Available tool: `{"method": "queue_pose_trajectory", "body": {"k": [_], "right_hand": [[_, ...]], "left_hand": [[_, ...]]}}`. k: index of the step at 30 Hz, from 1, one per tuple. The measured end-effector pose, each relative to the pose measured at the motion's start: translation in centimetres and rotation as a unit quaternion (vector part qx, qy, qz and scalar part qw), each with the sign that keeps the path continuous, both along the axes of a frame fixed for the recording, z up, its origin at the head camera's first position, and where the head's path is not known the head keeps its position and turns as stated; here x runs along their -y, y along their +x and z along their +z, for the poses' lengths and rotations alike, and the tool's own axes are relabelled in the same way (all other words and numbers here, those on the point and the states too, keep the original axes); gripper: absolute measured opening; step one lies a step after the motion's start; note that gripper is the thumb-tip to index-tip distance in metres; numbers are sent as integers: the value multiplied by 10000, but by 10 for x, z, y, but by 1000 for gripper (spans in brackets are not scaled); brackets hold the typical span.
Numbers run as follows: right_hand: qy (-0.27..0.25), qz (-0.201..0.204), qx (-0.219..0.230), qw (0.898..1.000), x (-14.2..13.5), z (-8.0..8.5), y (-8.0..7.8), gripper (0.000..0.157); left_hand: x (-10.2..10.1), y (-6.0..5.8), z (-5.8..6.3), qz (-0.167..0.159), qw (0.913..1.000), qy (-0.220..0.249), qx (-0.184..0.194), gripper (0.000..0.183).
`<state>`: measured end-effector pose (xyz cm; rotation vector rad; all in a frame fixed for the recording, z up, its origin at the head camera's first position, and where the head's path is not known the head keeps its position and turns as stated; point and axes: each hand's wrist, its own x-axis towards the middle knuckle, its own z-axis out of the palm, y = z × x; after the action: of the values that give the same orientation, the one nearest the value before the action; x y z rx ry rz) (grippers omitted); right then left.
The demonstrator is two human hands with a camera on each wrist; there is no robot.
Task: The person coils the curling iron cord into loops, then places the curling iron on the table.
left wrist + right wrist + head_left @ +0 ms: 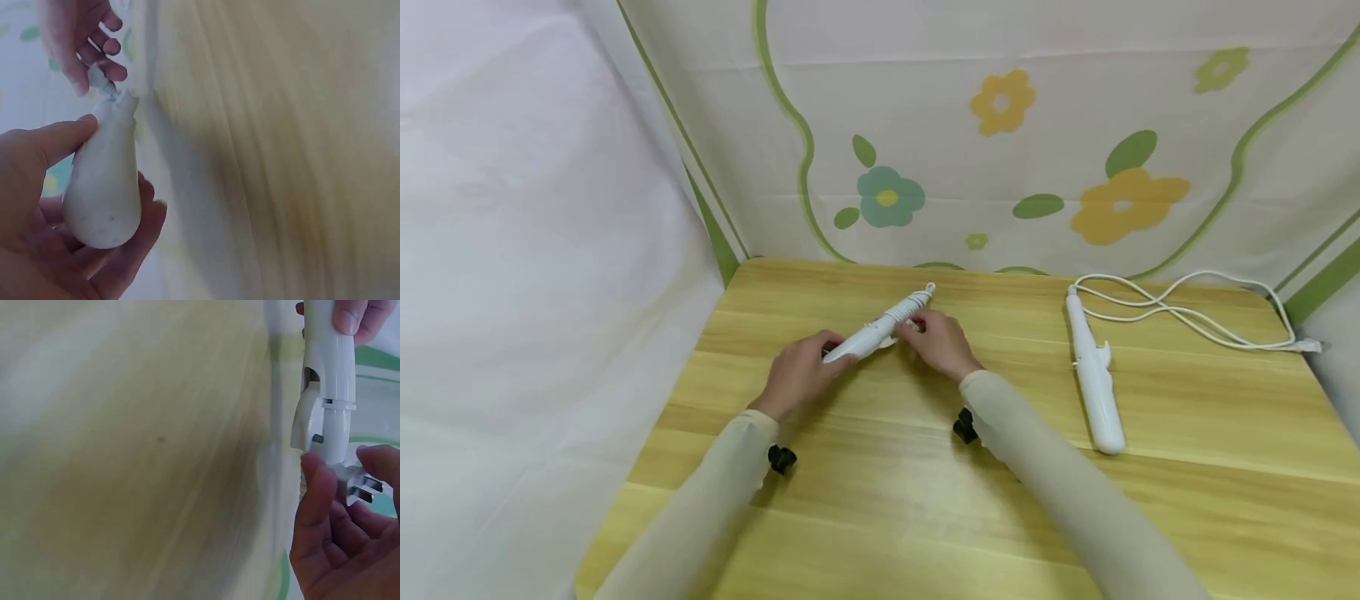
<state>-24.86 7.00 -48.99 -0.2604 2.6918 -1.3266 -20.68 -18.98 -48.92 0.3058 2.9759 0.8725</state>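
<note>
A white curling iron (859,341) with a lever on its side is held slanting above the wooden table (880,500). My left hand (797,373) grips its thick rounded end, the thumb along one side and the fingers underneath. White cord (910,307) is wound in several turns round the narrow end, finishing in a small loop. Beside the lever, my right hand (938,342) pinches the cord's two-pronged plug (345,482) between thumb and fingers. The right wrist view shows the plug's metal prongs pointing away from the iron.
A second white curling iron (1096,383) lies on the table to the right. Its loose cord (1180,310) loops towards the back right corner, where its plug (1306,345) rests near the edge. A flower-patterned curtain (940,108) hangs behind the table, and white cloth (542,317) hangs at the left.
</note>
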Motion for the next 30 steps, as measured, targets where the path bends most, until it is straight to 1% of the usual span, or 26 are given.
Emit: {"method": "queue_pose_trajectory", "body": {"k": [2, 4, 7, 11, 15, 19, 23, 30], "right_hand": [[81, -60, -51, 9999, 4, -2, -9, 39], [94, -76, -78, 9999, 9, -5, -17, 42], [75, -104, -72, 9999, 14, -10, -24, 45], [64, -216, -64, 9997, 15, -14, -29, 45], [102, -245, -114, 9996, 14, -16, -32, 46], [246, -170, -262, 9992, 12, -16, -34, 39], [568, -80, -336, 9978, 12, -18, -34, 34], [888, -110, -447, 9950, 17, -22, -32, 29]], "left_hand": [[3, -9, -1, 70, 9992, 210, 348, 47], [6, -15, -3, 134, 9975, 365, 594, 48], [10, -23, -6, 175, 9958, 452, 776, 48], [11, -32, -7, 195, 9956, 446, 807, 49], [11, -37, -5, 262, 9954, 417, 822, 50], [11, -39, -2, 361, 9954, 261, 851, 50], [11, -41, -3, 362, 9956, 102, 863, 50], [13, -43, -8, 296, 9947, 172, 966, 52]]}}
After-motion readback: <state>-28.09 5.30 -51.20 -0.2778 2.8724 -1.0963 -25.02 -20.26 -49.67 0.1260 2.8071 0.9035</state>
